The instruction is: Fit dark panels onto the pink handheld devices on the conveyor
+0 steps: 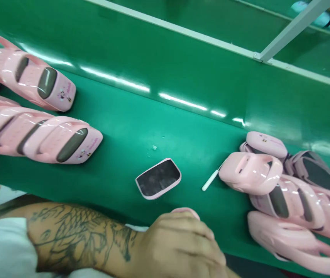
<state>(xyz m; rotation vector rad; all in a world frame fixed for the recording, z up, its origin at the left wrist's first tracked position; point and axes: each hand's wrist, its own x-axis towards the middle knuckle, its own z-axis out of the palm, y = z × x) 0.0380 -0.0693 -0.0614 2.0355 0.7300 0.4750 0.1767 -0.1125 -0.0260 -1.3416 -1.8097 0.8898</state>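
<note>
At the bottom edge my left hand (182, 243) is closed, its fingers curled over a pink plastic part (186, 211). Only the rounded top of that part shows above the knuckles. A bit of skin at the lower right of this hand seems to belong to my right hand (231, 272), which is otherwise hidden. Just beyond the hands lies a dark panel with a pink rim (159, 178). To its right, a thin tool with a white handle (210, 180) rests on the green work surface (124, 135), its tip reaching toward a pink housing (250, 173).
Rows of glossy pink housings (72, 144) with handle loops and dark windows stand on the left. More pink housings (295, 241) are stacked on the right, beside dark-windowed pieces (317, 172). A pale metal frame bar (182, 29) crosses the back. Small white scraps (154, 147) lie mid-surface.
</note>
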